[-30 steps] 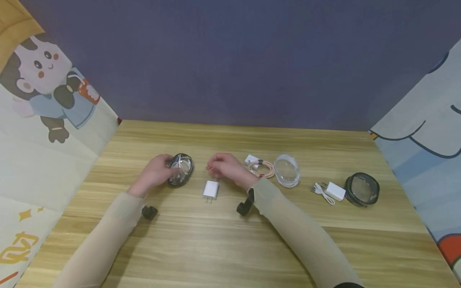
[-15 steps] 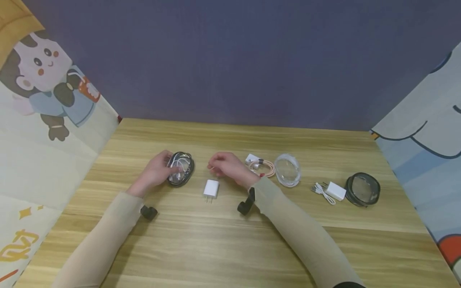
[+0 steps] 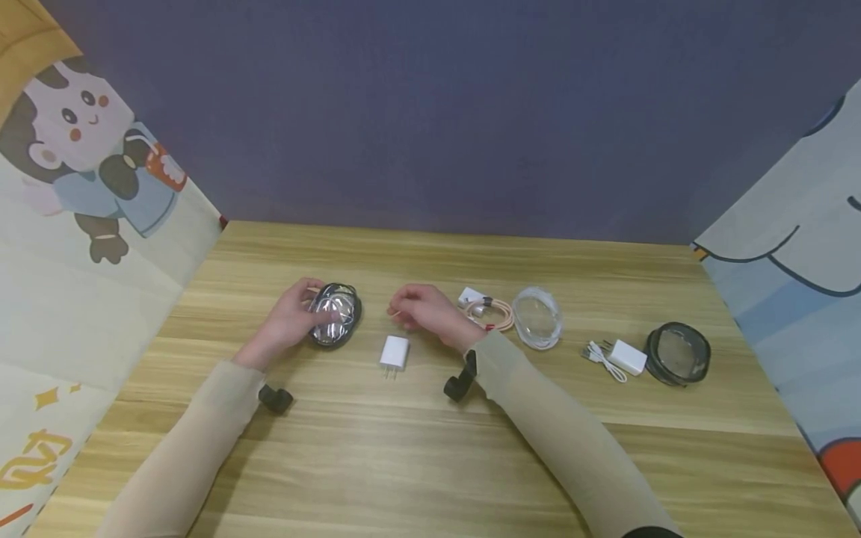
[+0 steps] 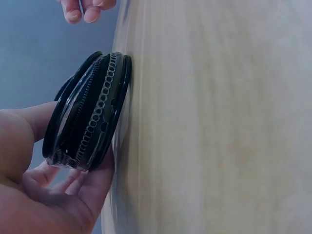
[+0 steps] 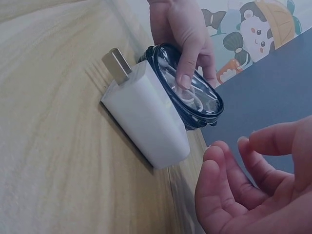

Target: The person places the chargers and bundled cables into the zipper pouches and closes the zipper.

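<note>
My left hand (image 3: 294, 317) grips a small oval zip pouch (image 3: 339, 314) with black edging and a clear top. The thumb presses on the clear face and the fingers reach underneath, as the left wrist view shows the pouch (image 4: 90, 112) side-on, close over the table. A white cable (image 5: 195, 100) shows through the clear top in the right wrist view. My right hand (image 3: 424, 310) hovers to the right of the pouch, its fingers loosely bent and nothing visible between them. Just below it lies a white charger plug (image 3: 394, 353), prongs pointing toward me.
Right of the hands lie another white charger (image 3: 471, 297), a coiled peach cable (image 3: 498, 314) and a clear round pouch (image 3: 537, 319). Farther right are a short white cable (image 3: 608, 365), a white adapter (image 3: 627, 357) and a black-edged pouch (image 3: 677, 353). A dark panel (image 3: 444, 119) rises behind the table.
My left hand has tilted the pouch slightly and shifted it a little to the left; its clear top now catches more light. The right hand has stayed nearly still.
</note>
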`<action>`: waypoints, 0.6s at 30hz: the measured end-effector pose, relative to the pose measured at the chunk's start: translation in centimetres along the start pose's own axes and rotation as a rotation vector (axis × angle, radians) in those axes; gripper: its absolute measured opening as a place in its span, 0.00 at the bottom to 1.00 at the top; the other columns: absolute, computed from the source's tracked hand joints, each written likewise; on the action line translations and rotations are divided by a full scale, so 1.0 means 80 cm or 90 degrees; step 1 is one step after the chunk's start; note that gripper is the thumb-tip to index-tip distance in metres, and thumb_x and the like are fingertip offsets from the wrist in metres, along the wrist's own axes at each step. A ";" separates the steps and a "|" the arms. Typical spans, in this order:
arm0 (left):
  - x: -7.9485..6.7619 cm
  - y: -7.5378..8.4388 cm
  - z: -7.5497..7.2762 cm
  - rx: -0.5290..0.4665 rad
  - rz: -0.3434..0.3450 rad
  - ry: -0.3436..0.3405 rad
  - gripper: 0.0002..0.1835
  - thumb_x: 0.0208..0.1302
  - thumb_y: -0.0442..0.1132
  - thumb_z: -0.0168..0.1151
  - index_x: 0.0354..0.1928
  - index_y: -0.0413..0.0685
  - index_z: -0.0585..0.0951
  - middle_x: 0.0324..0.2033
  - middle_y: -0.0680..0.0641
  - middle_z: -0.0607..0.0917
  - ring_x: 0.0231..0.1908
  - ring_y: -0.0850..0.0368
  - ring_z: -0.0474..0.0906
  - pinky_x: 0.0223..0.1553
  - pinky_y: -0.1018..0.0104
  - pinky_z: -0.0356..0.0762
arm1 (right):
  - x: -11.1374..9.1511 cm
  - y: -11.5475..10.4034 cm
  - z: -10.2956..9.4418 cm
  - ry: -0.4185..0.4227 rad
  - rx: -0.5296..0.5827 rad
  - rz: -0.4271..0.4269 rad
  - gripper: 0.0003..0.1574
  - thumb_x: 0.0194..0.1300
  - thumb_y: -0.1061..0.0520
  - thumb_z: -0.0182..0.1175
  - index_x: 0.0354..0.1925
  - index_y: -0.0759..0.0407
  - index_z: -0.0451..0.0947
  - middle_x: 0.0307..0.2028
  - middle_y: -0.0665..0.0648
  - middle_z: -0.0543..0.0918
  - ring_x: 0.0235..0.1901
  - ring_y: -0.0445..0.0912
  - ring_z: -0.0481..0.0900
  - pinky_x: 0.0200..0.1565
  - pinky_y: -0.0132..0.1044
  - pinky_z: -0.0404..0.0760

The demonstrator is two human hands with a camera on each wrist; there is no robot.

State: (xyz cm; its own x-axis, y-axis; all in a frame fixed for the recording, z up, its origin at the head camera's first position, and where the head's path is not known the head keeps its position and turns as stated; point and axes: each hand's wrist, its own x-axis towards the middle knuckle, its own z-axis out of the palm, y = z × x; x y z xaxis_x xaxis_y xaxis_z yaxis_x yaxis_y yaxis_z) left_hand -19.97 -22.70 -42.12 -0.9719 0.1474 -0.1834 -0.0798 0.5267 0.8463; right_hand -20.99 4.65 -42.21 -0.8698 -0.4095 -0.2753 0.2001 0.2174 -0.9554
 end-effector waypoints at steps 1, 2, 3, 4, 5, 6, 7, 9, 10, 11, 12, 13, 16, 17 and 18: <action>0.000 0.000 0.000 -0.004 -0.002 0.000 0.39 0.56 0.38 0.74 0.67 0.38 0.64 0.61 0.29 0.72 0.63 0.31 0.67 0.62 0.40 0.69 | 0.000 0.000 0.000 0.000 0.000 0.000 0.11 0.73 0.59 0.56 0.48 0.64 0.78 0.46 0.58 0.84 0.45 0.51 0.83 0.47 0.39 0.84; 0.000 0.000 0.000 -0.009 -0.004 0.001 0.39 0.56 0.38 0.74 0.67 0.39 0.64 0.61 0.29 0.72 0.62 0.32 0.67 0.61 0.40 0.70 | 0.000 -0.001 0.000 0.000 0.000 0.000 0.10 0.73 0.58 0.56 0.47 0.63 0.78 0.46 0.58 0.84 0.45 0.51 0.83 0.47 0.39 0.84; 0.000 0.000 0.000 -0.014 -0.005 0.000 0.40 0.56 0.39 0.74 0.67 0.40 0.64 0.61 0.30 0.72 0.61 0.32 0.69 0.60 0.41 0.72 | -0.001 -0.001 0.000 0.000 -0.001 0.001 0.10 0.73 0.58 0.56 0.47 0.63 0.78 0.46 0.58 0.84 0.45 0.51 0.83 0.47 0.39 0.84; 0.000 0.000 0.000 -0.017 -0.004 0.001 0.40 0.56 0.38 0.74 0.67 0.40 0.64 0.60 0.30 0.72 0.60 0.33 0.70 0.59 0.42 0.73 | -0.001 -0.001 0.000 -0.001 -0.001 0.000 0.10 0.73 0.58 0.56 0.47 0.63 0.78 0.45 0.58 0.84 0.45 0.51 0.83 0.47 0.39 0.84; 0.000 0.000 0.000 -0.023 -0.006 0.001 0.40 0.56 0.38 0.74 0.67 0.41 0.64 0.60 0.31 0.73 0.59 0.34 0.71 0.57 0.44 0.75 | -0.001 -0.002 0.000 -0.002 -0.002 0.000 0.10 0.73 0.58 0.56 0.47 0.63 0.78 0.45 0.58 0.84 0.45 0.51 0.83 0.47 0.39 0.84; 0.000 -0.001 0.000 -0.028 -0.007 0.002 0.39 0.56 0.37 0.74 0.67 0.41 0.65 0.59 0.32 0.73 0.58 0.34 0.72 0.56 0.45 0.77 | -0.001 -0.002 0.000 -0.002 -0.004 0.000 0.11 0.73 0.58 0.56 0.48 0.63 0.78 0.45 0.58 0.84 0.45 0.51 0.83 0.47 0.39 0.84; -0.001 -0.001 0.000 -0.034 -0.005 0.001 0.39 0.57 0.36 0.73 0.68 0.41 0.64 0.59 0.31 0.73 0.58 0.34 0.72 0.55 0.46 0.78 | -0.001 -0.002 0.001 -0.003 -0.007 -0.001 0.11 0.73 0.58 0.56 0.48 0.63 0.78 0.45 0.57 0.84 0.45 0.51 0.83 0.47 0.39 0.84; -0.001 -0.002 0.000 -0.050 -0.004 -0.001 0.38 0.57 0.33 0.72 0.68 0.41 0.64 0.59 0.32 0.73 0.57 0.35 0.73 0.52 0.49 0.80 | -0.001 -0.002 0.001 -0.006 -0.010 -0.004 0.12 0.73 0.57 0.56 0.48 0.63 0.78 0.45 0.57 0.84 0.46 0.51 0.83 0.48 0.39 0.83; -0.001 -0.002 0.000 -0.056 -0.005 -0.001 0.38 0.57 0.33 0.71 0.68 0.41 0.64 0.59 0.32 0.73 0.57 0.35 0.73 0.52 0.50 0.81 | -0.001 -0.002 0.002 -0.008 -0.013 -0.005 0.12 0.73 0.57 0.57 0.49 0.63 0.78 0.45 0.57 0.84 0.46 0.51 0.83 0.48 0.39 0.83; -0.001 -0.002 0.000 -0.065 -0.005 -0.002 0.38 0.57 0.32 0.71 0.68 0.41 0.64 0.59 0.32 0.73 0.57 0.35 0.73 0.51 0.51 0.81 | -0.001 -0.002 0.002 -0.009 -0.014 -0.006 0.12 0.73 0.57 0.57 0.49 0.63 0.78 0.45 0.57 0.84 0.46 0.51 0.82 0.48 0.39 0.83; -0.001 -0.003 0.001 -0.071 -0.003 -0.005 0.38 0.57 0.31 0.70 0.68 0.40 0.63 0.59 0.31 0.73 0.57 0.35 0.73 0.50 0.52 0.82 | 0.000 -0.001 0.003 -0.011 -0.015 -0.006 0.13 0.72 0.57 0.57 0.50 0.64 0.78 0.45 0.57 0.84 0.46 0.51 0.82 0.48 0.39 0.83; -0.001 -0.003 0.001 -0.078 -0.002 -0.006 0.38 0.57 0.30 0.70 0.68 0.40 0.64 0.59 0.32 0.73 0.57 0.35 0.74 0.49 0.53 0.82 | 0.000 -0.001 0.003 -0.012 -0.017 -0.006 0.13 0.72 0.57 0.57 0.50 0.63 0.78 0.45 0.57 0.84 0.46 0.51 0.82 0.48 0.39 0.83; -0.002 -0.004 0.002 -0.095 0.000 -0.006 0.38 0.56 0.29 0.71 0.67 0.40 0.64 0.57 0.32 0.74 0.55 0.37 0.75 0.47 0.57 0.83 | -0.001 -0.001 0.005 -0.011 -0.017 -0.002 0.11 0.72 0.58 0.57 0.49 0.63 0.78 0.45 0.57 0.84 0.45 0.51 0.82 0.48 0.39 0.83; -0.002 -0.004 0.003 -0.099 0.001 -0.007 0.38 0.56 0.29 0.71 0.67 0.40 0.64 0.57 0.32 0.74 0.54 0.37 0.76 0.46 0.57 0.84 | -0.001 -0.001 0.006 -0.008 -0.017 -0.002 0.11 0.72 0.59 0.57 0.48 0.63 0.78 0.45 0.57 0.84 0.45 0.51 0.82 0.48 0.38 0.83; -0.003 -0.004 0.003 -0.098 0.006 -0.008 0.38 0.57 0.29 0.70 0.68 0.39 0.64 0.56 0.32 0.74 0.54 0.37 0.76 0.46 0.57 0.84 | -0.001 -0.001 0.007 -0.006 -0.019 -0.002 0.10 0.71 0.60 0.58 0.48 0.63 0.79 0.45 0.57 0.84 0.44 0.51 0.82 0.48 0.38 0.83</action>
State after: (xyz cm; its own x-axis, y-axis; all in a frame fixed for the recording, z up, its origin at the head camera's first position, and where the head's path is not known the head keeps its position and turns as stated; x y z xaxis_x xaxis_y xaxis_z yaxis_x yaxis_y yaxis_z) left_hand -19.67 -22.70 -42.44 -0.9701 0.1619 -0.1807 -0.1050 0.3912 0.9143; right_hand -20.66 4.18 -42.21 -0.8658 -0.4189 -0.2736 0.1839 0.2422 -0.9526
